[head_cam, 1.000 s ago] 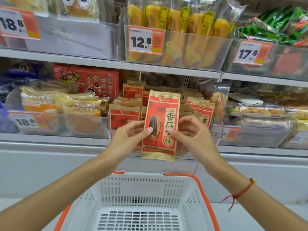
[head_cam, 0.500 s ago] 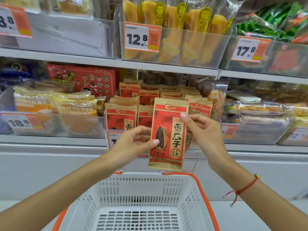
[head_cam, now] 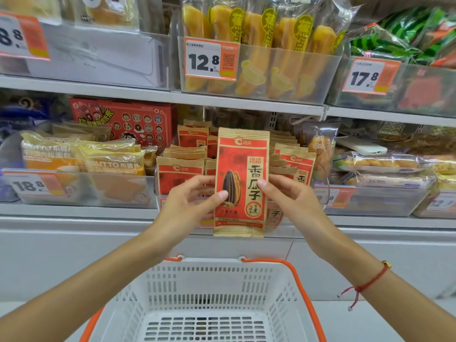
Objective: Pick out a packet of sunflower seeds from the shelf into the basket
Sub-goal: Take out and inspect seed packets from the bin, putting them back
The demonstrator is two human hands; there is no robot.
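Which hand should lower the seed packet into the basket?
Either, probably: the left hand and right hand each pinch one edge of the upright seed packet, directly above the white basket.

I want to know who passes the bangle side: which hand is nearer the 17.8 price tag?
Right. The right hand is below-left of the 17.8 price tag; the left hand is farther left.

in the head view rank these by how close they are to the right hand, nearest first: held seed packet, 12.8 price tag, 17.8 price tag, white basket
From the right hand:
1. Held seed packet: pinched in its fingers, just to its left.
2. White basket: below, at the frame's bottom.
3. 12.8 price tag and 17.8 price tag: upper shelf, up-left and up-right; too close to call.
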